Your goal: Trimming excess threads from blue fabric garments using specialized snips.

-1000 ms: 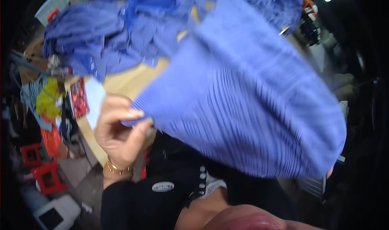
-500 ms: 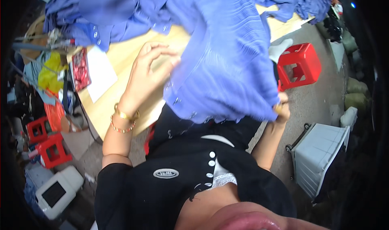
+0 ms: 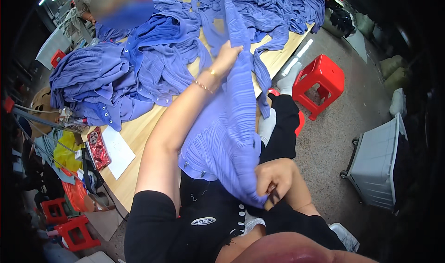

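A periwinkle-blue pleated garment (image 3: pixel 218 142) with small metal snaps along an edge hangs from the table down over my lap. My left hand (image 3: pixel 230 54), arm stretched forward, is closed on its upper part above the tabletop. Close to my body, my right hand (image 3: pixel 278 175) grips the garment's lower right edge. In that same hand is a small dark, forked tool (image 3: pixel 274 196) that looks like thread snips; most of it is hidden by the fingers.
More blue garments (image 3: pixel 157 68) lie heaped on the wooden table (image 3: pixel 132 140). A red-cased phone (image 3: pixel 98 148) rests by white paper (image 3: pixel 118 154) at the left. Red stools (image 3: pixel 320 84) and a grey wheeled bin (image 3: pixel 373 159) stand on the floor. Another person (image 3: pixel 88 3) is across the table.
My left hand, open beside the garment before, has reached forward and taken hold of it. My right hand has drawn back toward my body. The garment is now stretched lengthwise between them.
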The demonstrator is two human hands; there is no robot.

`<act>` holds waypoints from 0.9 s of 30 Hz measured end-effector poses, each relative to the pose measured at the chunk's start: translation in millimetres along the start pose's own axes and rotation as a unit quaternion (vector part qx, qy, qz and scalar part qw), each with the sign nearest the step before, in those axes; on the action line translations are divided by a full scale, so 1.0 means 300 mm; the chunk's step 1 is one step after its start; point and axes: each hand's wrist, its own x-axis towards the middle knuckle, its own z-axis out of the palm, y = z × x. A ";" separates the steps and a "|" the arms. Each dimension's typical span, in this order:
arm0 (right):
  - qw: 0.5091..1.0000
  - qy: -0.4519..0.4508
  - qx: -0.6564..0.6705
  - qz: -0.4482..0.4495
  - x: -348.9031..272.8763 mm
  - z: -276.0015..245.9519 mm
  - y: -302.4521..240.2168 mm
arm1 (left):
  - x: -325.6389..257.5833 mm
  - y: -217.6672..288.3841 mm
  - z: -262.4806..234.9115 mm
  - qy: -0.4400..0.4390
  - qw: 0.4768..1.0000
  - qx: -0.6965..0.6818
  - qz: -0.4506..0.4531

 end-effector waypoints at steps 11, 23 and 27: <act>0.876 0.479 0.062 0.021 -0.318 -0.058 0.177 | -0.657 0.394 -0.237 -0.004 0.964 0.219 0.150; 0.799 0.575 0.150 -0.088 -0.407 -0.078 0.258 | -0.770 0.524 -0.122 -0.493 0.794 0.101 0.341; 0.775 0.609 0.148 -0.078 -0.394 -0.092 0.288 | -0.618 0.437 -0.112 -0.393 0.868 0.286 0.107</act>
